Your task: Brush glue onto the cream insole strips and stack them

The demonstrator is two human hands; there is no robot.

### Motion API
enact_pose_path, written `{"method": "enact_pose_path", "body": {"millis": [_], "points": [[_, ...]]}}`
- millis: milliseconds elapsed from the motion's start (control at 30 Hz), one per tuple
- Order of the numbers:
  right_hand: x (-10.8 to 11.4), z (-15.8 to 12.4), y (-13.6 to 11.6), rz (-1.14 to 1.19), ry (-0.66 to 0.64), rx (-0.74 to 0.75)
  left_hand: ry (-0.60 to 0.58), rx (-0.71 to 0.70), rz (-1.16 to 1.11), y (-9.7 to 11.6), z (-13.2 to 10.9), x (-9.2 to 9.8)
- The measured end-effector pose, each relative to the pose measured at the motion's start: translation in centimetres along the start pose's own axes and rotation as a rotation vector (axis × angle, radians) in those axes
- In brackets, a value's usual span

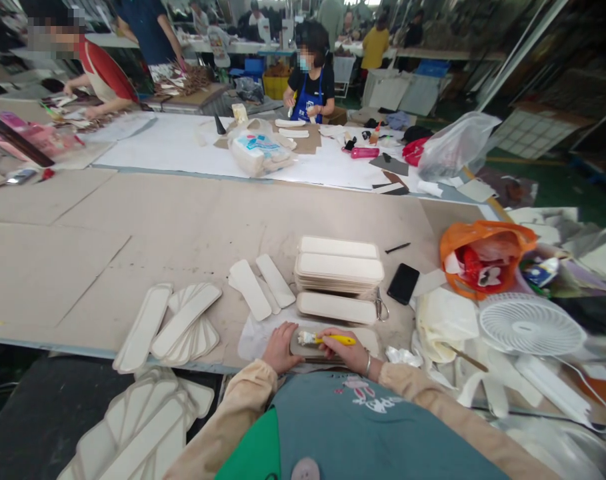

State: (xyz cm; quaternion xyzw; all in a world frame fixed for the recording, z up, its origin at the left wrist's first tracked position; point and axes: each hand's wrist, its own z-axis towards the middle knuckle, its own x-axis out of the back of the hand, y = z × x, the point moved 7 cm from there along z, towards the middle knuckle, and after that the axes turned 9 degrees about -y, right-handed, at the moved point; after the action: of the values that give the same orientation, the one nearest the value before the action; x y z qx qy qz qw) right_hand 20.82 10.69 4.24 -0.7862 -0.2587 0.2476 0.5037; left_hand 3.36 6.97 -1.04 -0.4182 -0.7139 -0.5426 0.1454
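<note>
My right hand [350, 351] is closed round a yellow-handled brush [327, 339], whose bristles rest on a flat oblong piece [309, 349] lying at the table's near edge. My left hand [281, 348] lies on the left end of that piece with its fingers stretched flat, holding it down. Just beyond stand stacks of the same cream oblong pieces [339, 267]. More of them lie fanned out to the left [185, 323].
A black phone [403, 283] and scissors [381, 309] lie right of the stacks. An orange bag [483, 257] and a white fan [531, 325] sit at the far right. Finished pieces [143, 420] pile up below the table edge. Other people work at the far tables.
</note>
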Motion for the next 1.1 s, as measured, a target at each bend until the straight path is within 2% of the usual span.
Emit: {"method": "enact_pose_path", "body": {"millis": [233, 467, 633, 967, 1100], "points": [[-0.9, 1.3, 0.6, -0.035, 0.003, -0.017, 0.03, -0.039, 0.004, 0.0, 0.0, -0.2], [0.4, 0.7, 1.9, -0.028, 0.087, -0.048, 0.057, -0.054, 0.015, 0.3, 0.0, -0.1], [2.8, -1.3, 1.8, -0.042, 0.168, -0.043, 0.054, -0.05, 0.021, 0.4, 0.0, 0.0], [9.5, -7.5, 3.4, -0.042, 0.432, -0.092, 0.053, -0.058, 0.1, 0.3, 0.0, 0.0], [11.5, -9.4, 3.7, -0.047, 0.519, -0.107, 0.041, -0.06, 0.113, 0.3, 0.2, 0.1]]}}
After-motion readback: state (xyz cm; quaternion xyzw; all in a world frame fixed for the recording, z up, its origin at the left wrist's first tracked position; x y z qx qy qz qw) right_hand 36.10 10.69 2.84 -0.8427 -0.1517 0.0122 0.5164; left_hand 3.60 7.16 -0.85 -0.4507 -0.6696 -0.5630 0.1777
